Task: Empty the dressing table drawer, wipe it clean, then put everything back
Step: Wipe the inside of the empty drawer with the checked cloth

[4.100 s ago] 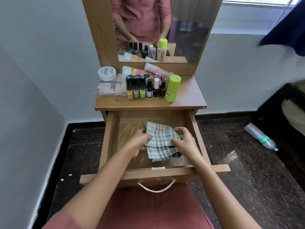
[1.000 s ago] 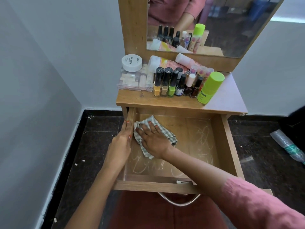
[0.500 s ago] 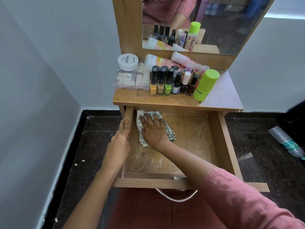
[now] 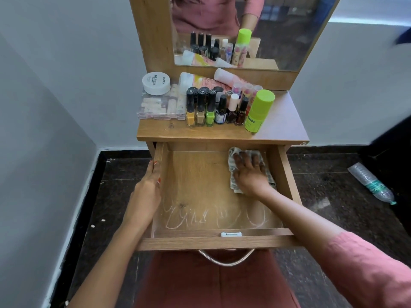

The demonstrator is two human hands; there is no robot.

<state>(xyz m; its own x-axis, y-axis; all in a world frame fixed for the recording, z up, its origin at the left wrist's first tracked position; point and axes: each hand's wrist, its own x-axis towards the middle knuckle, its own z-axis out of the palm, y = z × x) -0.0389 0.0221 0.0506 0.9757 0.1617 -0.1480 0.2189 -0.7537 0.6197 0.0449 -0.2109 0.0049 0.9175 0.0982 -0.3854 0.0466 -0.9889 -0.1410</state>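
Observation:
The wooden drawer [image 4: 200, 242] is pulled out and holds only a checked cloth [image 4: 233, 163]. My right hand [image 4: 250, 172] presses flat on the cloth at the drawer's back right corner. My left hand [image 4: 148, 185] grips the drawer's left wall [image 4: 159, 152], thumb inside. White scribble marks [image 4: 213, 216] cover the front part of the drawer floor; the back part looks clean. On the table top [image 4: 282, 127] stand several nail polish bottles [image 4: 201, 110], a green-capped bottle [image 4: 259, 111], a white jar [image 4: 156, 82], a clear box [image 4: 161, 107] and lying tubes [image 4: 195, 80].
A mirror [image 4: 278, 30] rises behind the table top. Grey walls close in on the left and behind. A plastic water bottle [image 4: 371, 183] lies on the dark floor at the right. The drawer's metal handle [image 4: 226, 260] hangs above my lap.
My right hand has slid the cloth from the drawer's back left corner across to the back right corner. The scribbles at the back right are gone. My left hand stays on the left wall.

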